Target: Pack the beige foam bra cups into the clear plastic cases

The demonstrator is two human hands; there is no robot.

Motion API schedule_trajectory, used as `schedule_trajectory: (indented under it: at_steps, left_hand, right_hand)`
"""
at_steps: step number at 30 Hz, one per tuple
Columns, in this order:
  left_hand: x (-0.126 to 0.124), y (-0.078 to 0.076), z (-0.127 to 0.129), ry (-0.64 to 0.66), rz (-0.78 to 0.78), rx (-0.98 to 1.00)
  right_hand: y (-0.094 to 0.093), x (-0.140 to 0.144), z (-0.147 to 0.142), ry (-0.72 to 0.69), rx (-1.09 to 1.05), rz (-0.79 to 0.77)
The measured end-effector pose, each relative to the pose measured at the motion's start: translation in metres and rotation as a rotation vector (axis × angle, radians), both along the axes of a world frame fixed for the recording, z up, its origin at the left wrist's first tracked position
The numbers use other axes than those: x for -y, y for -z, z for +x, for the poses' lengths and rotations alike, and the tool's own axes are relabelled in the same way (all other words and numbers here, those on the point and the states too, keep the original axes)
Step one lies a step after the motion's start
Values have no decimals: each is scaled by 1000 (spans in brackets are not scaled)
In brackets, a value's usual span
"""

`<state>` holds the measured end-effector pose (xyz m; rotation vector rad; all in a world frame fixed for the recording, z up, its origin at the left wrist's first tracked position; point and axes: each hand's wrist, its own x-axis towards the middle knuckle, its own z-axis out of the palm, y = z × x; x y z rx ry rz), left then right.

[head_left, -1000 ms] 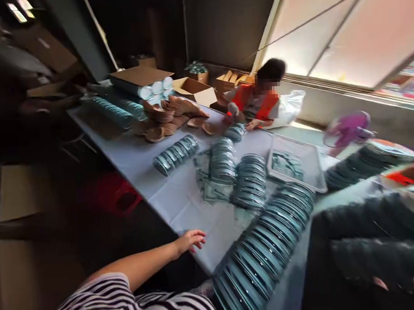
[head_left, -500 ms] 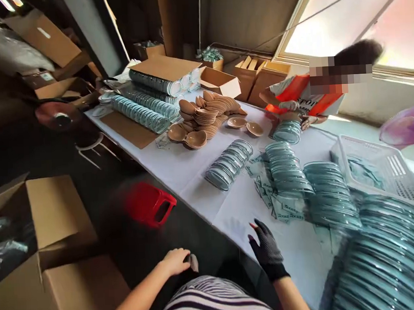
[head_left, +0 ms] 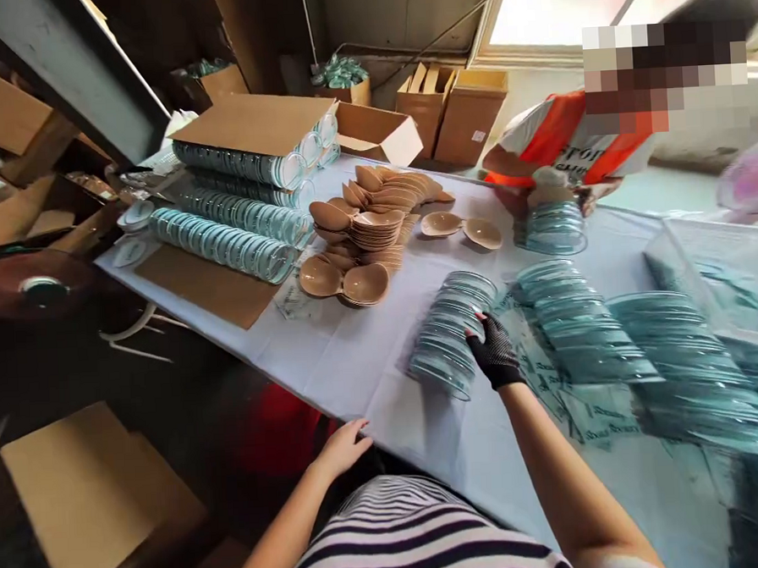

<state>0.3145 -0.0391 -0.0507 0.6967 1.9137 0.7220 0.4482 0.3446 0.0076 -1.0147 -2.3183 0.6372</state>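
My right hand [head_left: 497, 352], in a black fingerless glove, reaches over the table with its fingers stretched out. Its fingertips are against the right side of a row of clear round plastic cases [head_left: 449, 335]. Bare and holding nothing, my left hand [head_left: 345, 447] is by the front table edge with its fingers apart. Printed packets [head_left: 605, 416] with dark lettering lie to the right of my gloved hand. Beyond the row are a pile of tan bra cups [head_left: 376, 225] and a single joined pair of cups [head_left: 462, 229].
More rows of clear cases [head_left: 578, 324] line the right side, near a white plastic basket [head_left: 682, 255]. Across the table a person in an orange vest [head_left: 555, 131] handles a case stack [head_left: 552, 227]. Cardboard [head_left: 256, 121] covers stacked cases at far left. An open carton [head_left: 78, 495] stands lower left.
My right hand has moved forward from the table's near edge to the row of cases. My left hand has risen slightly toward the edge. The view has shifted.
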Motion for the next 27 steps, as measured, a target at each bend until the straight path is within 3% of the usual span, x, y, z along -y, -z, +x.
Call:
schedule_trajectory:
  at_steps: [5, 9, 12, 15, 17, 18, 20, 22, 24, 27]
  left_hand:
    - [-25, -2, -87, -191, 22, -27]
    - [-60, -3, -157, -307, 101, -60]
    - [-97, -2, -198, -252, 153, -54]
    - [-142, -2, -224, -75, 209, 20]
    - [-175, -2, -233, 69, 260, 97]
    - [-192, -2, -235, 137, 287, 136]
    - [-222, -4, -232, 253, 339, 199]
    - [-245, -8, -222, 329, 376, 233]
    - [-256, -11, -209, 371, 390, 243]
    - [-247, -13, -187, 406, 371, 236]
  right_hand:
    - [-10, -20, -86, -84, 17, 69]
    - [-10, -5, -127, -106, -12, -24]
    - [-1, 42, -125, -116, -3, -347]
    - [13, 113, -107, 9, 32, -996]
    - [20, 160, -94, 178, 31, -1365]
    - [21, 181, -87, 258, 28, -1474]
    - [22, 212, -74, 438, -49, -1602]
    - [19, 228, -62, 630, -261, -1745]
    - [16, 233, -55, 789, -502, -1831]
    - [14, 228, -52, 901, -663, -1764]
